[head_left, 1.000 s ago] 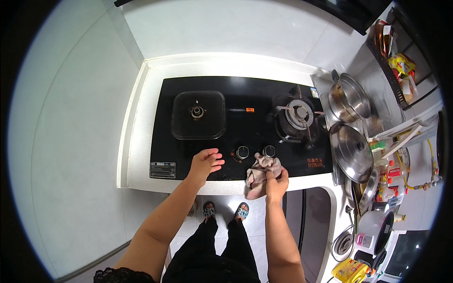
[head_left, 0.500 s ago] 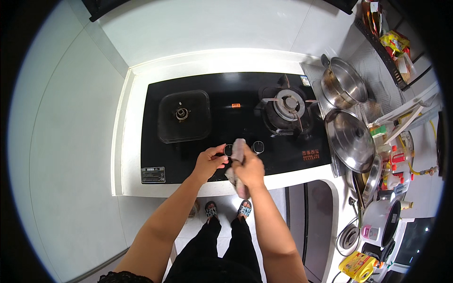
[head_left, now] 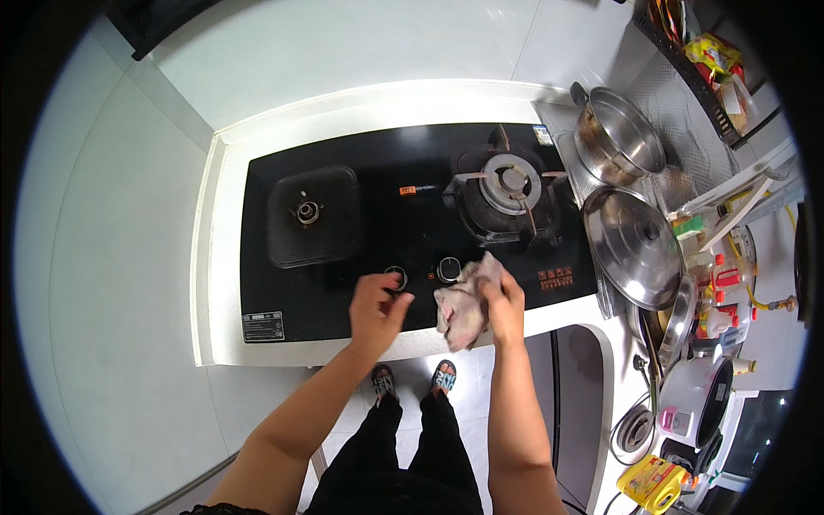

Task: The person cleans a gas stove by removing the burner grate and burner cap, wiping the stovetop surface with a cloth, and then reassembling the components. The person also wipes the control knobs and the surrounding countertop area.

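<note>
My right hand (head_left: 505,311) grips a crumpled, pale pinkish-grey cloth (head_left: 462,311), which hangs over the front edge of the black glass gas cooktop (head_left: 378,154). Just behind the cloth is the right control knob (head_left: 449,269). My left hand (head_left: 374,314) holds nothing; its thumb and fingers are apart and curved beside the left knob (head_left: 396,278), partly covering it. The left burner (head_left: 307,213) has no pan support over its dark square recess. On the right burner (head_left: 512,182) a pan support with prongs is in place.
Right of the cooktop stand a steel pot (head_left: 614,137) and a large domed lid (head_left: 633,247). Farther along the counter are bottles (head_left: 717,296), a white rice cooker (head_left: 687,399) and a yellow jug (head_left: 652,483). A white wall bounds the left side.
My right hand has moved the cloth rightward, away from between the knobs. My left hand has shifted slightly left and its fingers have spread from the left knob.
</note>
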The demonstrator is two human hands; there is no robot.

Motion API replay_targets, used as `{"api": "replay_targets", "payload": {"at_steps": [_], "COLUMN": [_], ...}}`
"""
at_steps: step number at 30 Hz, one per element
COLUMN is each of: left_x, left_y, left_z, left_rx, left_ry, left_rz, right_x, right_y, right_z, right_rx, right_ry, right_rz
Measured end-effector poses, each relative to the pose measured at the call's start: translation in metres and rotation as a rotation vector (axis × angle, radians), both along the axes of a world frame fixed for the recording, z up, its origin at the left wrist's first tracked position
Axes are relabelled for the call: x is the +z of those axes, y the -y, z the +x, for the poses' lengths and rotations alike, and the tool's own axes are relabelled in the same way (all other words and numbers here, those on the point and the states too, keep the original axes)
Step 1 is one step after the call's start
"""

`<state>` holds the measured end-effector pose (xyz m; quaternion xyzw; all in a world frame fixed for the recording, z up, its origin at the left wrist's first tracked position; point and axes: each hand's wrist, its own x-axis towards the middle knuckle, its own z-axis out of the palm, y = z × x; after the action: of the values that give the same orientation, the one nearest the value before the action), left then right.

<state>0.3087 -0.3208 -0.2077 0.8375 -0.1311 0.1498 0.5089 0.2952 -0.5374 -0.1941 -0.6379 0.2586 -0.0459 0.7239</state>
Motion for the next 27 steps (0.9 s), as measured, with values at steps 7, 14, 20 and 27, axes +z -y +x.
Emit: {"api": "replay_targets", "payload": {"at_steps": [7, 14, 20, 27], "left_x": [-0.035, -0.027, -0.028, -0.032], "left_y": [0.059, 0.065, 0.069, 0.064], "left_z": [0.01, 0.019, 0.014, 0.014], "left_rx": [-0.173, -0.198, -0.161, -0.171], "left_ry": [-0.364, -0.47, -0.461, -0.39], "left_rz": [-0.103, -0.085, -0.088, -0.103], "right_x": [-0.02, 0.028, -0.003, -0.013], "right_y": [0.017, 0.047, 0.021, 0.02], "right_z": [0.009, 0.001, -0.001, 0.028], "right_rx": [0.333, -0.022, 0.255, 0.565], "right_ry": [-0.133, 0.08, -0.041, 0.069], "right_rz": [-0.724, -1.178, -0.323, -0.351]}}
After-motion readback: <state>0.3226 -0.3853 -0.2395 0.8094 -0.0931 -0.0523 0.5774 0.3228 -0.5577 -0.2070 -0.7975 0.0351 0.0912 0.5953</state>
